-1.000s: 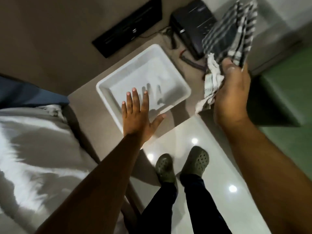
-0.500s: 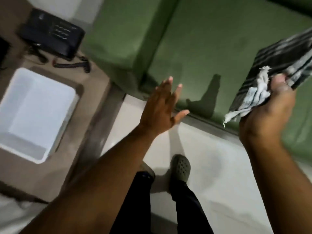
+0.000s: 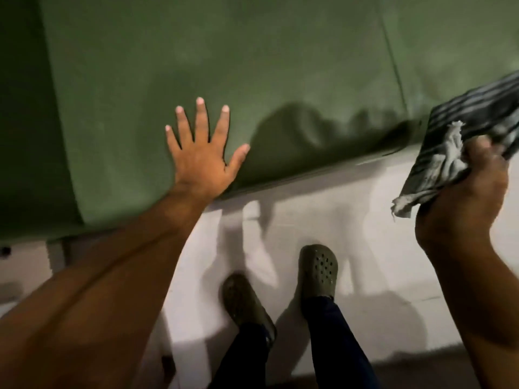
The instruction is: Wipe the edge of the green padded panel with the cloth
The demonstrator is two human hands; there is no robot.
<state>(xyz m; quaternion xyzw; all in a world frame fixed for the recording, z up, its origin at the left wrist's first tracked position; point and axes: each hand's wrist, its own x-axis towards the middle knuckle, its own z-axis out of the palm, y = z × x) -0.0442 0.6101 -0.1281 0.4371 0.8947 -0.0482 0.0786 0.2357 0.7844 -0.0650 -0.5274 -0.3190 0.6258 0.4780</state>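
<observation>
A green padded panel point(image 3: 224, 57) fills the upper part of the view; its lower edge runs along the pale floor from lower left to upper right. My left hand point(image 3: 200, 153) is spread flat with fingers apart against the panel, just above that edge. My right hand point(image 3: 463, 192) is at the right, closed around a bunched black-and-grey striped cloth point(image 3: 460, 136) with a frayed pale hem. The cloth hangs in the air near the panel's edge; whether it touches the panel I cannot tell.
My two feet in dark green clogs point(image 3: 318, 269) stand on the glossy pale floor point(image 3: 379, 234) close to the panel. A vertical seam point(image 3: 393, 66) divides the panel at the right. A darker green side point(image 3: 19, 108) lies at the far left.
The view has swung right, away from the white tray and telephone, to face the green panel. My left hand went from the air to flat on the panel. My right hand still holds the cloth.
</observation>
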